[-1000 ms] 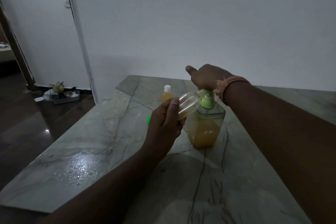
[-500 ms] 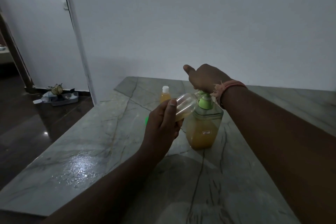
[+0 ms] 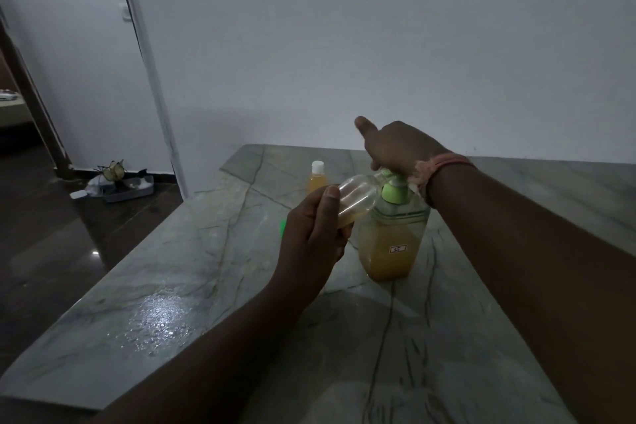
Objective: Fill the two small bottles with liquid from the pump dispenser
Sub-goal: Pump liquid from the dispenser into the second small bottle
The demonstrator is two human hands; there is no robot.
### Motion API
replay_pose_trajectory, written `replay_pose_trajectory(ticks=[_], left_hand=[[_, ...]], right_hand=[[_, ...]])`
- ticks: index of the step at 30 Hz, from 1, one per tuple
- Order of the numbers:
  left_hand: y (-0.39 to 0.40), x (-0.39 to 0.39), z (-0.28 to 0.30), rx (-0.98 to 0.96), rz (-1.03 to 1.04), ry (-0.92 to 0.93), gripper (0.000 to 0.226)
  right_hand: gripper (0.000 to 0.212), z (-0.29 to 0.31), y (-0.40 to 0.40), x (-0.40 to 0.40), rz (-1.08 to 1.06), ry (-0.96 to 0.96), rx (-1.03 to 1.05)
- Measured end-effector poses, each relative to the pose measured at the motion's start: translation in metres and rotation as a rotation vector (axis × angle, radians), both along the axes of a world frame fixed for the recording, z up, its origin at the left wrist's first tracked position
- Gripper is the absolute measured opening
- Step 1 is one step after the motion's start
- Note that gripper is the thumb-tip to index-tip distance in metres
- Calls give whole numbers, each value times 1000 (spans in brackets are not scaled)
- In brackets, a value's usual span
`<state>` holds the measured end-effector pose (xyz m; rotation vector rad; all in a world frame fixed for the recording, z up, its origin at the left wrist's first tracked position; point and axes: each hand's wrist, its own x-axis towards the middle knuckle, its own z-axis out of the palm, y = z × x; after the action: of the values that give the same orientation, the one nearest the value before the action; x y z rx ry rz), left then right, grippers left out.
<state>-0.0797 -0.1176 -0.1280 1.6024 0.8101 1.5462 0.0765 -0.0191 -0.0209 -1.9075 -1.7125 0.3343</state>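
Observation:
A clear pump dispenser (image 3: 392,244) with orange liquid and a green pump collar stands on the marble table (image 3: 206,286). My right hand (image 3: 399,146) rests on top of its pump head, thumb pointing out to the left. My left hand (image 3: 315,234) grips a small clear bottle (image 3: 356,198), tilted with its mouth at the nozzle; a little orange liquid lies in it. A second small bottle (image 3: 317,177), filled with orange liquid and white-capped, stands upright behind.
A green cap (image 3: 283,228) peeks out from behind my left hand on the table. A white wall rises just behind the table. A dark floor and a tray of small items (image 3: 120,182) lie to the left, below a door frame.
Both hands keep their hold at the dispenser. A little more orange liquid shows in the tilted bottle. The camera has shifted slightly.

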Motion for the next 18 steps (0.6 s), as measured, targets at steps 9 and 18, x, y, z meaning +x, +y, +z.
replay_pose_trajectory(ticks=[9,18], left_hand=[[-2,1,1,-17,-6,-1,33],[-2,2,1,-29,-7,-14,33]], right_hand=[[76,5,-6,-5,3,-85,-78],[77,-3,0,-1,-35,-6,-52]])
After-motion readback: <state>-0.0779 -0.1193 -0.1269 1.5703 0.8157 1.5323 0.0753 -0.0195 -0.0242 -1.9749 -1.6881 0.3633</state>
